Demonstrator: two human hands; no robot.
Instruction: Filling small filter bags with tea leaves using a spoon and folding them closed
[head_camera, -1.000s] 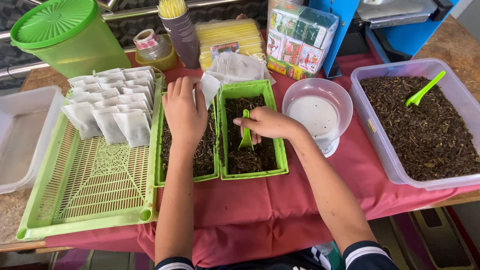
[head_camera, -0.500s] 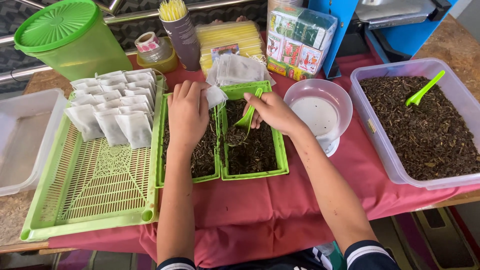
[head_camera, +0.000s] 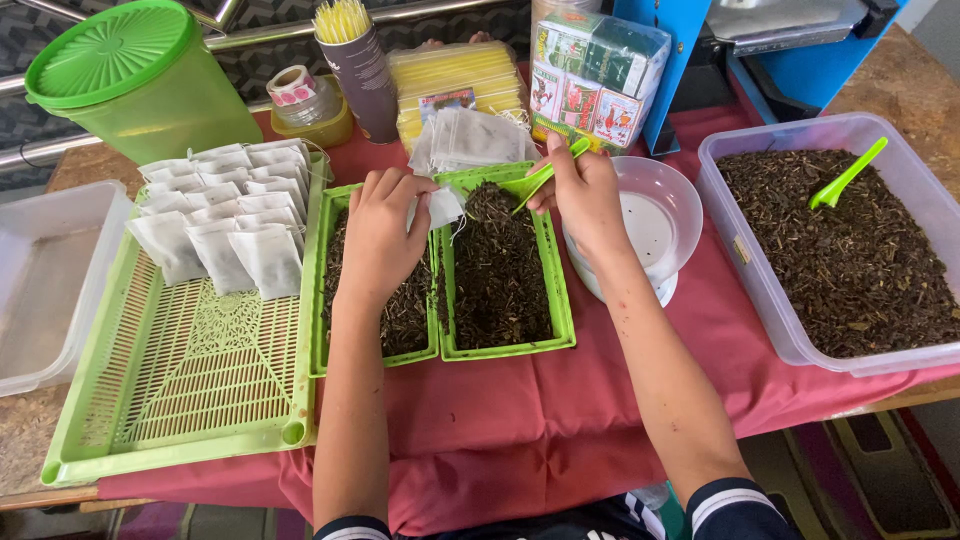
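Observation:
My left hand (head_camera: 385, 232) holds a small white filter bag (head_camera: 441, 206) by its mouth, over the gap between two green trays of dark loose tea. My right hand (head_camera: 585, 195) grips a green plastic scoop (head_camera: 545, 175), its tip pointing toward the bag above the right green tray (head_camera: 560, 300). The left green tray (head_camera: 322, 300) lies mostly under my left forearm. Filled white bags (head_camera: 222, 220) lie in rows at the far end of a large green slatted tray (head_camera: 180, 390).
A pile of empty bags (head_camera: 470, 138) lies behind the trays. A white bowl (head_camera: 655, 215) sits right of my hand, then a clear tub of tea (head_camera: 770, 290) with a second green scoop (head_camera: 848, 175). A green lidded bucket (head_camera: 140, 80), boxes and a cup stand behind.
My right hand lifted the scoop out of the tea in the right tray and brought it up and back toward the bag. My left hand raised the bag slightly.

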